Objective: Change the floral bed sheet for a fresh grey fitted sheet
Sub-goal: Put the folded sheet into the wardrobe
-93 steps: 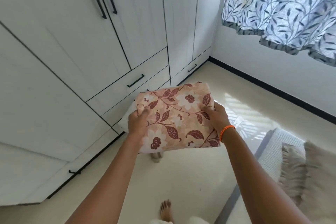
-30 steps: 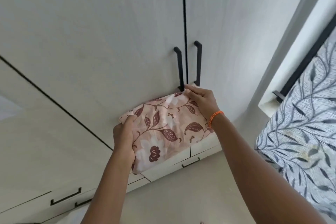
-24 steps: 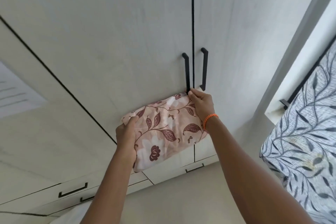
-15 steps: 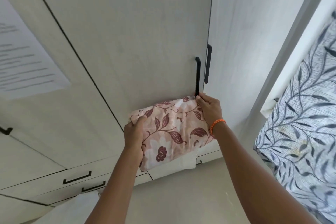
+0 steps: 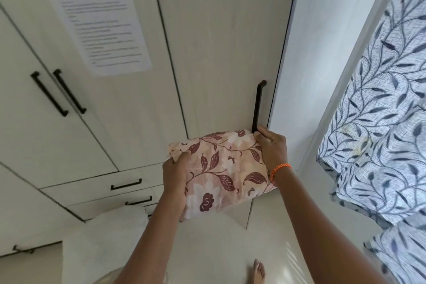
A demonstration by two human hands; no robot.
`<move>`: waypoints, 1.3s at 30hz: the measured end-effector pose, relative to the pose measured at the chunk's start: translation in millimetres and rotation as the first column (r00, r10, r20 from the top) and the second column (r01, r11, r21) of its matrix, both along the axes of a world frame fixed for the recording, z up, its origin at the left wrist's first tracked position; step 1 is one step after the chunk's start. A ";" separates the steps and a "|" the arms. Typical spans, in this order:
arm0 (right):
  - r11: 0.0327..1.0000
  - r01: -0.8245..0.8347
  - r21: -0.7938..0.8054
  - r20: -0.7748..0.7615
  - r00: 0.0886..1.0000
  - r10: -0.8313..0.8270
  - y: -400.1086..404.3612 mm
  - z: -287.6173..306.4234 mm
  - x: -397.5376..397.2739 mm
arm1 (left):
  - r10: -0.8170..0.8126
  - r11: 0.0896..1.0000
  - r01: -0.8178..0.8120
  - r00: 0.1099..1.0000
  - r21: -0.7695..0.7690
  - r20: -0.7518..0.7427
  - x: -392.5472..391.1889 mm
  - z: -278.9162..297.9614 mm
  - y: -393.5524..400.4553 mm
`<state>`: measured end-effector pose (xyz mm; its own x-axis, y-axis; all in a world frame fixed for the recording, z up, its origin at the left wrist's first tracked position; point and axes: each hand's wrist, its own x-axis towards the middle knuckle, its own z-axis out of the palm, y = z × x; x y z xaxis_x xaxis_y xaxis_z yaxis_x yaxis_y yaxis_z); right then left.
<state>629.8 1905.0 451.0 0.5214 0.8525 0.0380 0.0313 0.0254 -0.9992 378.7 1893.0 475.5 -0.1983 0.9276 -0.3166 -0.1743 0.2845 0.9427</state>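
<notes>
Both hands are gripping the folded floral bed sheet (image 5: 223, 173) before the wardrobe: left hand (image 5: 176, 182) curling around its left edge, right hand (image 5: 273, 147) clasping its far right corner, fingertips touching the black door handle (image 5: 257, 106).

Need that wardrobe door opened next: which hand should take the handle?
Right, probably. The right hand already has its fingertips at the foot of the black handle, while the left hand grips the folded floral sheet farther away.

Orange braided wristband (image 5: 280, 169), bare forearms
</notes>
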 end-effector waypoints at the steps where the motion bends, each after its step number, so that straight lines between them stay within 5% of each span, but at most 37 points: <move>1: 1.000 -0.018 0.007 0.002 1.000 0.018 -9.7 -0.2 -12.5 | 0.017 1.000 -0.017 1.000 -0.005 0.008 -10.6 -0.6 -10.9; 11: 0.975 -0.221 0.018 0.063 0.974 0.219 -91.4 0.1 -109.0 | 0.119 0.992 -0.119 0.993 -0.038 0.003 -98.6 -4.2 -97.5; 21: 0.997 -0.074 0.013 -0.018 0.997 0.074 -129.5 -9.8 -53.4 | -0.044 0.998 0.046 0.998 -0.047 0.042 -49.9 -14.2 -108.9; 33: 0.997 0.048 -0.053 0.006 0.999 -0.048 -34.1 1.7 28.3 | -0.179 0.981 0.188 0.974 0.051 -0.135 58.6 -45.5 -10.8; 39: 0.997 0.007 -0.075 0.029 1.000 -0.005 63.4 -5.3 79.2 | 0.001 0.999 0.008 0.983 0.050 -0.184 125.6 -53.7 63.1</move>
